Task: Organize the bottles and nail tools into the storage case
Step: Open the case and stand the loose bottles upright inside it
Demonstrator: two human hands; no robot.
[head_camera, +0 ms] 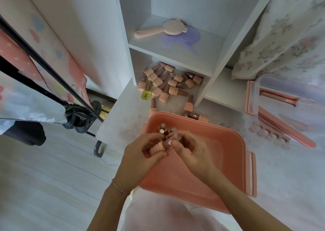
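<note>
A salmon-pink storage case (233,151) lies open on the floor in front of me. Several brown bottles (162,129) stand in its far left corner. My left hand (140,153) grips a bottle with a ribbed peach cap (158,147) over that corner. My right hand (191,151) pinches the brown end of the same bottle and holds another bottle (176,136) in its fingers. A heap of several peach-capped bottles (167,84) lies on the bottom shelf floor beyond the case, with one yellow bottle (146,94) among them.
A clear lid tray (253,97) to the right holds pink nail files (284,126) and toe separators (269,134). The white shelf unit (207,75) carries a pink brush (158,30) and a purple fan (190,37). A black rack (79,114) with hanging fabric stands left.
</note>
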